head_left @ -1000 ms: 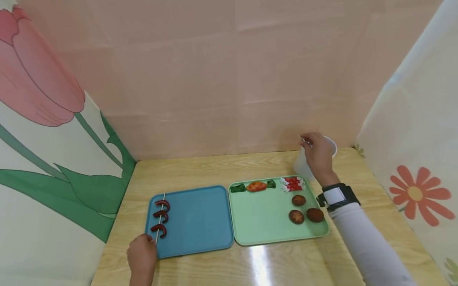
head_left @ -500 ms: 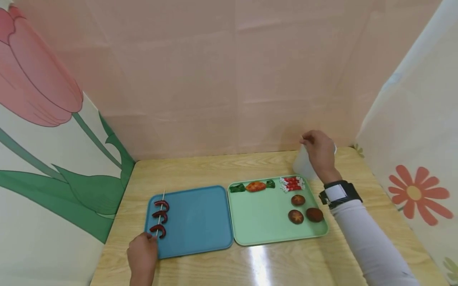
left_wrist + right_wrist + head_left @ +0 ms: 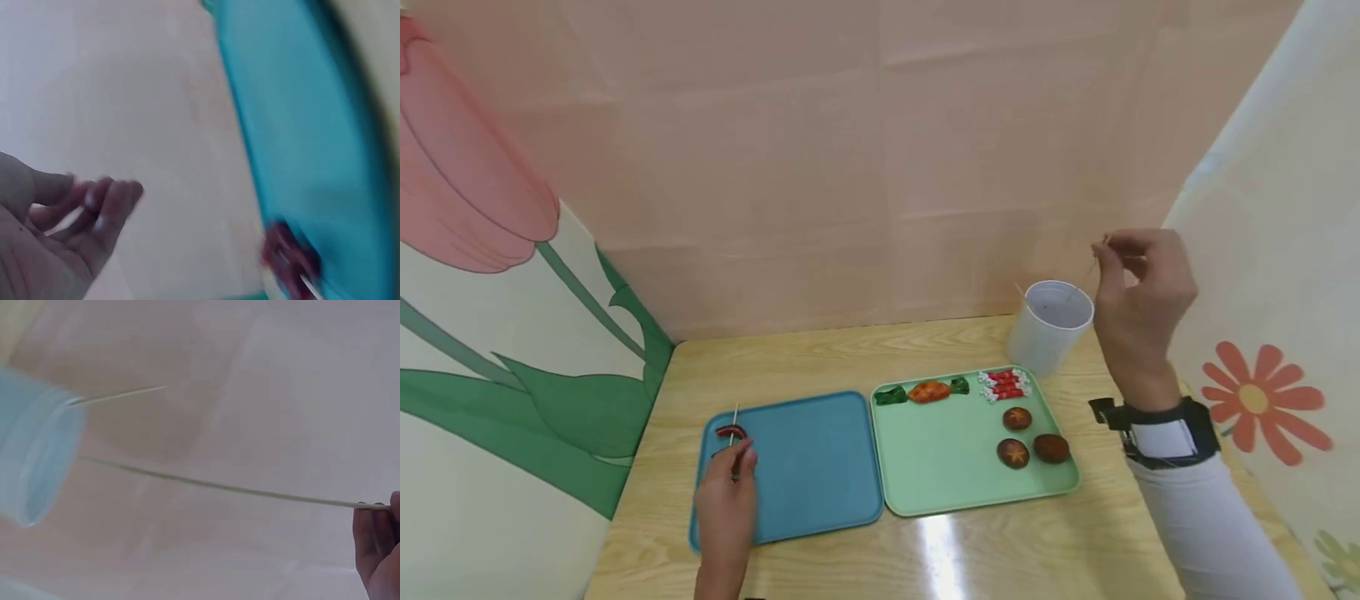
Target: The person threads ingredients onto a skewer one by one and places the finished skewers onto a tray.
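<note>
My right hand point(image 3: 1142, 292) is raised right of the white cup point(image 3: 1048, 337), pinching one end of a thin bamboo skewer point(image 3: 237, 489). In the right wrist view the skewer's far end points toward the cup's mouth. A second skewer point(image 3: 125, 395) sticks out over the cup's rim. Above the left side of the blue tray point(image 3: 812, 467) is my left hand point(image 3: 724, 504), fingers loosely bent with nothing between them in the left wrist view. Beneath it lies a loaded skewer with dark red curled pieces point(image 3: 730, 432), partly hidden by the hand.
Right beside the blue tray lies a green tray point(image 3: 940, 462). It bears an orange piece with green ends point(image 3: 929, 392), several red-and-white sticks point(image 3: 1003, 385) and brown mushroom caps point(image 3: 1013, 453). A pink backdrop point(image 3: 880, 192) rises behind the wooden table point(image 3: 842, 567).
The right hand has lifted up and right from the cup, drawing out the skewer. The left hand has left the loaded skewer's near end and moved forward over the blue tray.
</note>
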The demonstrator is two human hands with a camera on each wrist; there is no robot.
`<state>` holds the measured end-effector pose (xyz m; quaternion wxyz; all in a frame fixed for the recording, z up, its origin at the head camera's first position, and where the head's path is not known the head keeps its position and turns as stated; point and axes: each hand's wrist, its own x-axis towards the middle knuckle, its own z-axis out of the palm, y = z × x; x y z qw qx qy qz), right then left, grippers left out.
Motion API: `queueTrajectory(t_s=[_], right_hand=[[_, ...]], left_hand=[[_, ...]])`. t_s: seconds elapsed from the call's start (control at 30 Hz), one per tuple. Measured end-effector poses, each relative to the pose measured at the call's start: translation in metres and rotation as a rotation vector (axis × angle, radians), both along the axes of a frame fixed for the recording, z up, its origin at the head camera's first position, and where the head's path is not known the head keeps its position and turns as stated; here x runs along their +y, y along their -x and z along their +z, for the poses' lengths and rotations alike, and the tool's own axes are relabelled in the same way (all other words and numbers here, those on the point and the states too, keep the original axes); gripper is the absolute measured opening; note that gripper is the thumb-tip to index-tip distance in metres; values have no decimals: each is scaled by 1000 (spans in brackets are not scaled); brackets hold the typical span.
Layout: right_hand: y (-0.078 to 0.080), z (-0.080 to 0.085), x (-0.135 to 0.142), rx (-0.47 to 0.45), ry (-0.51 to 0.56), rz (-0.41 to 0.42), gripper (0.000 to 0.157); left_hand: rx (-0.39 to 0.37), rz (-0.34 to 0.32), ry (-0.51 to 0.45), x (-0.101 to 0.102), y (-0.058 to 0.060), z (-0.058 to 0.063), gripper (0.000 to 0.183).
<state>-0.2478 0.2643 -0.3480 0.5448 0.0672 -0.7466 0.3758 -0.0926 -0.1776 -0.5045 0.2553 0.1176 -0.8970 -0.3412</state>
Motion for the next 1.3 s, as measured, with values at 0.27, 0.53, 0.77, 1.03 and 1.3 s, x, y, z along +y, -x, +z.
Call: queueTrajectory(t_s=[0.27, 0.53, 0.77, 1.03, 1.3], right_hand=[[-65, 18, -68, -42, 189, 653, 18], [-95, -19, -114, -310, 240, 1029, 18], [-96, -38, -126, -339, 248, 1106, 14], [-92, -61, -99, -593, 57, 776, 13], [-88, -129, -50, -1137, -758, 311, 45]], left_hand=[[336, -475, -68, 51, 18, 24, 37], [298, -740, -15, 93, 30, 26, 43], [273, -750, -57, 101, 29, 18, 16], [141, -706, -264, 102, 23, 12, 10], [134, -627, -379, 97, 19, 8, 13]])
